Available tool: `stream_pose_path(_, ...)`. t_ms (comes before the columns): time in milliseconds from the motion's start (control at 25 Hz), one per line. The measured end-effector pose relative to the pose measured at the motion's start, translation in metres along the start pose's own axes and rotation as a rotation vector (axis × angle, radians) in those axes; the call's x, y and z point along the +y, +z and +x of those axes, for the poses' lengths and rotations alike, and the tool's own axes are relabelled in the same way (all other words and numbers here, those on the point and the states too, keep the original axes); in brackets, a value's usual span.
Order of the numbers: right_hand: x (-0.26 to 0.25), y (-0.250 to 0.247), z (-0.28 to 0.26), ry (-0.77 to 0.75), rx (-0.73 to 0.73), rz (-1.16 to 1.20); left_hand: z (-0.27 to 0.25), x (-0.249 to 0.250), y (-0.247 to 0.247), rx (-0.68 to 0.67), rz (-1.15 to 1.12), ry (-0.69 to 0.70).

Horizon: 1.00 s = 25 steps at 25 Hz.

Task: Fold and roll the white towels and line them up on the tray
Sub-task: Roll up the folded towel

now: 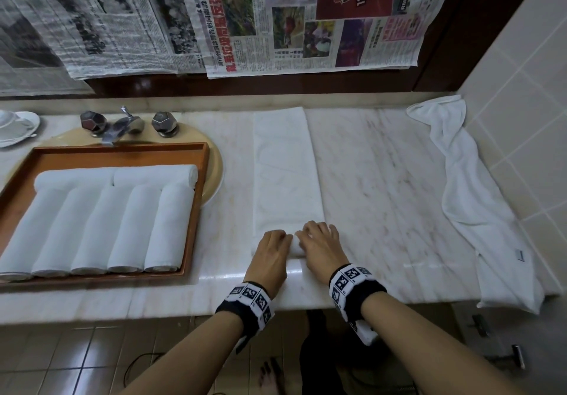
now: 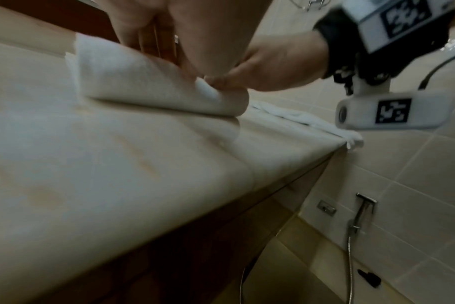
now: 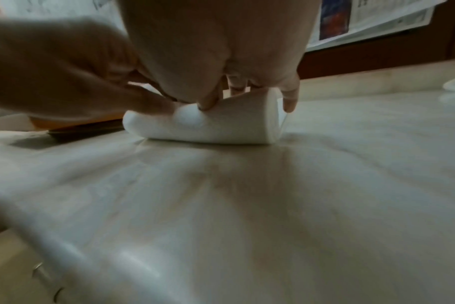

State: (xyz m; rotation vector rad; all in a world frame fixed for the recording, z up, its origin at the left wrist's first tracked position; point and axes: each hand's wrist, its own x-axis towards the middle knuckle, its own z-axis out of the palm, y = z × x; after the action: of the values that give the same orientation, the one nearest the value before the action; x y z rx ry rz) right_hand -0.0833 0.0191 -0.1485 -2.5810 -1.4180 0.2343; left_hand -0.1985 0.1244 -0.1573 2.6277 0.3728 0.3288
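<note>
Marble counter [image 1: 383,179]: tray [image 1: 196,210] holds seven rolled towels [image 1: 92,225]; both grips clamped on towel [image 1: 283,173].

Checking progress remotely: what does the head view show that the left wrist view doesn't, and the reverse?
Head only: the tray with seven rolled towels, the flat unrolled length of the folded towel, the taps.

Left wrist only: a spray hose on the tiled wall under the counter.

Both: left hand and right hand curled on the towel's rolled end, and the loose towel by the wall.
</note>
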Motion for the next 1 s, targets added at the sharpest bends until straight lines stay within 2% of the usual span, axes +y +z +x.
stream_pose_path(120,-0.01,-0.001,-0.012,-0.056,0.123,-0.05,0.009,-0.008,-0.001,-0.01,-0.087,-0.067)
stream_pose_path(240,-0.011,0.005,-0.02,-0.13,0.139,-0.041,0.041,-0.011,-0.009,-0.172,-0.062,-0.11)
stream_pose_path(320,-0.004,0.003,-0.011,-0.131,0.14,-0.015,0.048,-0.009,-0.011,-0.223,-0.011,-0.13)
stream_pose_path(400,0.0,-0.004,-0.003,-0.125,0.081,0.05,0.035,-0.006,-0.012,-0.135,0.042,-0.109)
stream_pose_path(480,0.002,-0.013,0.002,-0.135,-0.067,0.12,0.01,-0.003,-0.006,-0.023,0.017,-0.034)
stream_pose_path(560,0.006,-0.016,0.002,-0.143,-0.182,0.145,-0.01,-0.005,0.002,0.024,-0.023,0.022)
stream_pose_path(600,0.005,-0.016,-0.001,-0.144,-0.193,0.152,-0.014,-0.007,0.004,0.03,-0.03,0.034)
stream_pose_path(640,0.004,-0.015,-0.005,-0.132,-0.172,0.164,-0.013,-0.011,0.004,0.015,-0.032,0.031)
stream_pose_path(720,-0.002,-0.007,-0.014,-0.122,-0.017,0.116,0.001,-0.016,0.001,-0.057,0.013,0.027)
stream_pose_path(800,-0.007,0.003,-0.021,-0.14,0.035,0.016,0.019,-0.015,-0.008,-0.17,0.065,0.006)
stream_pose_path(880,-0.004,0.007,-0.019,-0.14,0.062,-0.01,0.03,-0.011,-0.011,-0.227,0.114,-0.028)
stream_pose_path(960,-0.002,0.0,-0.009,-0.123,0.059,0.041,0.026,-0.003,-0.013,-0.162,0.113,-0.071)
stream_pose_path(1000,-0.001,-0.004,-0.004,-0.108,-0.004,0.065,0.016,0.001,-0.012,-0.091,0.103,-0.046)
